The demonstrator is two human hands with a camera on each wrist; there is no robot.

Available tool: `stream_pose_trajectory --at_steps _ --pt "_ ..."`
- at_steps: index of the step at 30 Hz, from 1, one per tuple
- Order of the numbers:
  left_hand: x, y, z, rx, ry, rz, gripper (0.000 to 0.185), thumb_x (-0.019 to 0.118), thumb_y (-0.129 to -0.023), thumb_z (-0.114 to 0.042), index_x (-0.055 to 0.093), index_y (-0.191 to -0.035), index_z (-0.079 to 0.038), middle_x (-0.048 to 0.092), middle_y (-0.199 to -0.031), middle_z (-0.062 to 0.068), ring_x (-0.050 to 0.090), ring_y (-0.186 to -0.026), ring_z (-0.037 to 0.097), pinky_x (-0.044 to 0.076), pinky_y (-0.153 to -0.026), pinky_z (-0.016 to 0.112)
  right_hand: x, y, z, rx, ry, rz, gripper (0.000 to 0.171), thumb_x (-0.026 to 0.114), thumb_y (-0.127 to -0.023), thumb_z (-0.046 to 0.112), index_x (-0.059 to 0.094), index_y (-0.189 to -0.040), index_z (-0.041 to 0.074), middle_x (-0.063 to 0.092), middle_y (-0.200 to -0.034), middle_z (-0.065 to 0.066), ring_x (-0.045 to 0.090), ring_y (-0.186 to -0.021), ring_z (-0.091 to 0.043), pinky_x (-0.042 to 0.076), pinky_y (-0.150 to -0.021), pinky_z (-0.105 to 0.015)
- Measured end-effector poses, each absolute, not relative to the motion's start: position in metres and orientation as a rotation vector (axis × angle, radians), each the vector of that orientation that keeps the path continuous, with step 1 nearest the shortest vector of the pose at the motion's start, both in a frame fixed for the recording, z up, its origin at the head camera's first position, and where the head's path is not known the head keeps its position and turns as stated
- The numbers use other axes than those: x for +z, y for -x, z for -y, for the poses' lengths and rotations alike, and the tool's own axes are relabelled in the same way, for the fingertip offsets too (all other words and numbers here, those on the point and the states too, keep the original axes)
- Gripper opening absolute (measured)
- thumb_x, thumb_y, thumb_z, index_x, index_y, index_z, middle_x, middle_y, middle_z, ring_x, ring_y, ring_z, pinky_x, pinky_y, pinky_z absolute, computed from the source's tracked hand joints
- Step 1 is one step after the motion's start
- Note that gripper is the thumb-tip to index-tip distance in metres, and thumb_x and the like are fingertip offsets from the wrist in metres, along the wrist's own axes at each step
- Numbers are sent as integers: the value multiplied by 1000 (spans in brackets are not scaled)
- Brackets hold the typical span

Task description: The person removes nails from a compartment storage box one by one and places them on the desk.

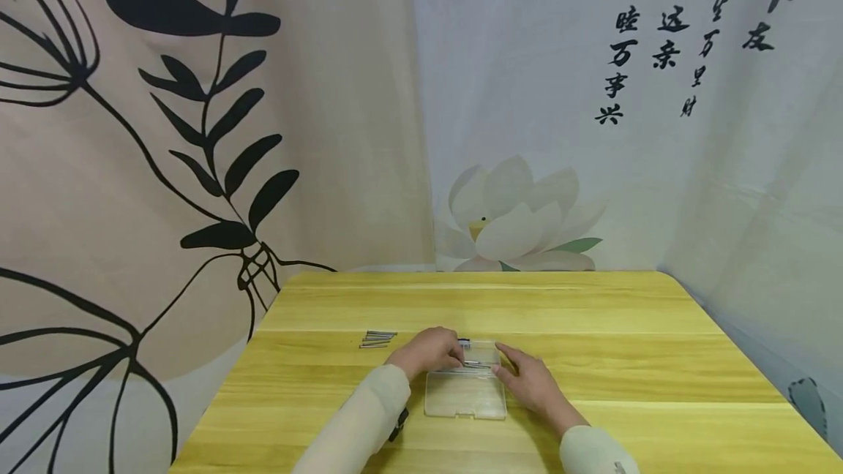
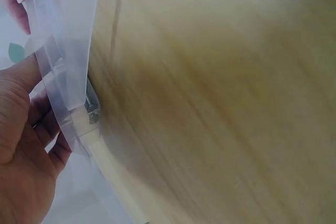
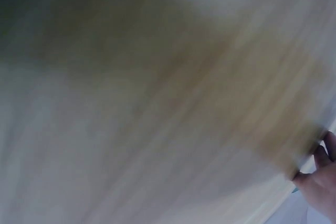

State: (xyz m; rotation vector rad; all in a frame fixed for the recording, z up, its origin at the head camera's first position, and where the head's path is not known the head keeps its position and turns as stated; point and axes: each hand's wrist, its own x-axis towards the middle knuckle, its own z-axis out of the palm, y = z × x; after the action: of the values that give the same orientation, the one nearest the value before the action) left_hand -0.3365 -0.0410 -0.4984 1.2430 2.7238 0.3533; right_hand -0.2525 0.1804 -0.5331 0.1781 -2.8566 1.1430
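Note:
A clear plastic box (image 1: 465,395) lies opened out on the table, its hinged halves one behind the other. Several thin metal nails or screws (image 1: 477,365) lie in its far half, near the hinge. My left hand (image 1: 431,350) reaches over that half from the left, fingers bent down at the ends of the metal pieces. In the left wrist view its fingers are partly behind the clear plastic (image 2: 73,40), so whether they pinch a piece is hidden. My right hand (image 1: 530,380) grips the far half's right edge between thumb and fingers.
Several more metal nails or screws (image 1: 377,339) lie in a loose row left of the box. The wooden table (image 1: 626,335) backs onto a printed curtain (image 1: 356,130). A small dark object (image 1: 398,424) shows beside my left sleeve.

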Motion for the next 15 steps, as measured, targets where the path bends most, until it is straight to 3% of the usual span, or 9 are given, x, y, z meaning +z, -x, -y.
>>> stream_pose_trajectory --at_steps 15 --pt "-502 333 41 443 -1221 -2745 9 75 -90 -19 81 -97 -21 61 -85 -14 54 -77 -1 47 -71 16 -531 252 -179 1181 -170 2861 50 62 -99 28 53 -144 9 53 -141 -21 45 -132 -44 33 -106 -59"
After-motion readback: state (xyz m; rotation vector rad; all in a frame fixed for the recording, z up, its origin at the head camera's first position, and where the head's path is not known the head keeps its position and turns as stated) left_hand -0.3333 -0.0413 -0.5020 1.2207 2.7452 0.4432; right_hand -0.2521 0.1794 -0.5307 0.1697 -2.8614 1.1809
